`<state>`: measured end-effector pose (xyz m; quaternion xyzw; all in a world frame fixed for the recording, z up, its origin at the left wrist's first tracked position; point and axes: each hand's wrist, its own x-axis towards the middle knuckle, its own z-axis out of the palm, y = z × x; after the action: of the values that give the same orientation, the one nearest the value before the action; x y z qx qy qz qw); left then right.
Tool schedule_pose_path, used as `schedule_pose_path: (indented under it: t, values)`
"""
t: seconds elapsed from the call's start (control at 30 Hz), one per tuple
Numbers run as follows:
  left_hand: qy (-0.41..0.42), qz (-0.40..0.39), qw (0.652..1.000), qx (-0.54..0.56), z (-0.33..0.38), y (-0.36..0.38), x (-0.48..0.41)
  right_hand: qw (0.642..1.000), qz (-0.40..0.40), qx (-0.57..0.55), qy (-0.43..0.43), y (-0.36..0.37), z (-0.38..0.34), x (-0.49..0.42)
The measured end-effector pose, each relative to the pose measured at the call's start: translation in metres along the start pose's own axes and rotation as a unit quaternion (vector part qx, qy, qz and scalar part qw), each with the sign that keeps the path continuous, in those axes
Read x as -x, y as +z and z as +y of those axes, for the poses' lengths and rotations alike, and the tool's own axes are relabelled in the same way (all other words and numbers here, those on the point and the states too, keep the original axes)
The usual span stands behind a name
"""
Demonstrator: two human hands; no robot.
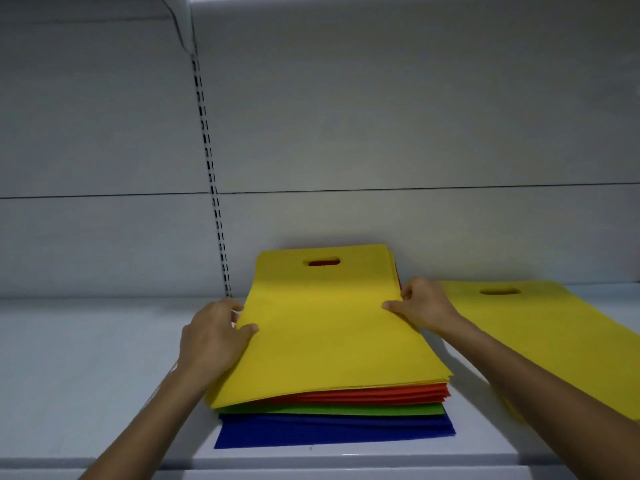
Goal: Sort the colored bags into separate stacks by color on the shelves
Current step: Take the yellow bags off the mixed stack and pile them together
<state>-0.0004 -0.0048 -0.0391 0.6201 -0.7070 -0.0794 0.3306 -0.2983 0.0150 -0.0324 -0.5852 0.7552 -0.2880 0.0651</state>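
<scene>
A stack of flat bags lies on the white shelf (86, 358). Yellow bags (322, 327) are on top, then orange bags (381, 394), green bags (329, 409) and blue bags (332, 433) at the bottom. My left hand (214, 337) pinches the left edge of the yellow bags, thumb on top. At the right edge my right hand (420, 304) pinches the same yellow layer. A separate yellow bag (540, 327) lies flat to the right of the stack, partly behind my right forearm.
The grey back panel (381, 133) rises behind the shelf. A slotted upright rail (211, 174) runs down just left of the stack. The shelf's front edge (346, 460) is close below the blue bags.
</scene>
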Motion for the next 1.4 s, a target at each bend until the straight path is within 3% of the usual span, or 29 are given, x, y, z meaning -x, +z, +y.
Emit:
schedule_pose_path:
  t: [0.2,0.47,0.73,1.13,1.4]
  values:
    - [0.078,0.077,0.994,0.028,0.006,0.004,0.009,0.979,0.032,-0.186,0.082,0.000,0.009,0.002]
    - [0.114,0.085,0.987,0.076,0.027,0.000,0.007,0.979,0.183,-0.094,-0.006,-0.006,0.009,0.015]
    - [0.168,0.097,0.979,0.068,0.079,0.007,0.009,0.950,0.263,-0.137,-0.096,-0.057,0.033,0.017]
    - [0.171,0.045,0.984,0.034,0.229,0.073,0.038,0.964,0.249,0.015,-0.097,-0.178,0.157,0.018]
    - [0.152,-0.007,0.988,-0.017,0.273,0.128,0.072,0.977,0.189,0.072,-0.065,-0.182,0.228,0.021]
